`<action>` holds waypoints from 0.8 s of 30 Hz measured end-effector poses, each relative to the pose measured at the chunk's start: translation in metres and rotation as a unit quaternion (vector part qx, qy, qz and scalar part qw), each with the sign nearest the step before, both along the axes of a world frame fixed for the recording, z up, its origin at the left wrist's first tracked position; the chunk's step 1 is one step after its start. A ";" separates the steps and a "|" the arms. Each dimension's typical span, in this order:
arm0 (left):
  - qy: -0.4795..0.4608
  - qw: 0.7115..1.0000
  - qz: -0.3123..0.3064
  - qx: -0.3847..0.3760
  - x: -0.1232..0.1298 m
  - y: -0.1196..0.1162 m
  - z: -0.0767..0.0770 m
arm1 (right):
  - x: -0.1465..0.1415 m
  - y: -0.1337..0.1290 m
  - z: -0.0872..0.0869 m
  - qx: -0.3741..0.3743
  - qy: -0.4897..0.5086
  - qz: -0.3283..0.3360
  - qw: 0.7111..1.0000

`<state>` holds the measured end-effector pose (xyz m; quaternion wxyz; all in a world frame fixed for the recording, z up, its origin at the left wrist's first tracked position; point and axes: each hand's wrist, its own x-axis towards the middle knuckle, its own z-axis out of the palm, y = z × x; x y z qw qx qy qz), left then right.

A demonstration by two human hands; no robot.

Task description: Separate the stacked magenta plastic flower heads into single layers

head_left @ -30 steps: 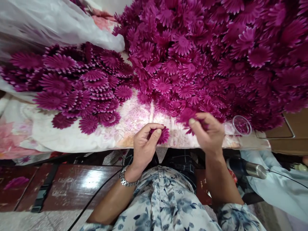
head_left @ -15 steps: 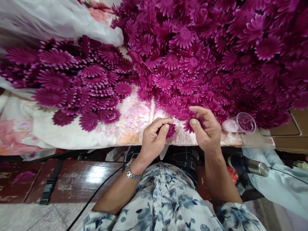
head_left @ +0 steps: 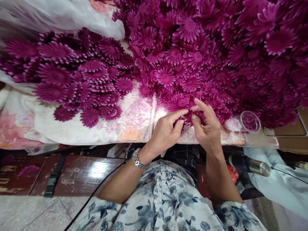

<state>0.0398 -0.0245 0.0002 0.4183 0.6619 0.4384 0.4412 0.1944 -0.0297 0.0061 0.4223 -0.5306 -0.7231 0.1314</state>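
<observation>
My left hand, with a metal watch at its wrist, reaches in over the front edge of the cloth. Its thumb and forefinger are apart, and no flower shows gripped between them. Close beside it, my right hand also has thumb and forefinger spread. Magenta artificial flower heads lie just behind both hands. Some petals show between and behind the fingertips; whether the curled fingers touch them I cannot tell.
A large heap of magenta flower heads covers the back and right. Stacked flower heads lie left, below a white plastic bag. A clear plastic cup lies tipped at right. A steel-capped flask is below the edge.
My left hand has moved right and slightly up, closer to my right hand, and its thumb and forefinger have parted from a flower head. My right forefinger has lifted a little. The view has shifted slightly.
</observation>
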 end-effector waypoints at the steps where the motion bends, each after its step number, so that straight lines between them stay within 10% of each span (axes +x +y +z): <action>1: -0.003 1.000 0.001 -0.007 0.000 0.001 0.001 | 0.001 -0.002 0.000 -0.017 0.029 0.004 0.999; 24: -0.200 0.966 0.068 -0.147 -0.008 -0.025 -0.012 | -0.010 -0.015 -0.011 -0.113 0.196 0.075 0.971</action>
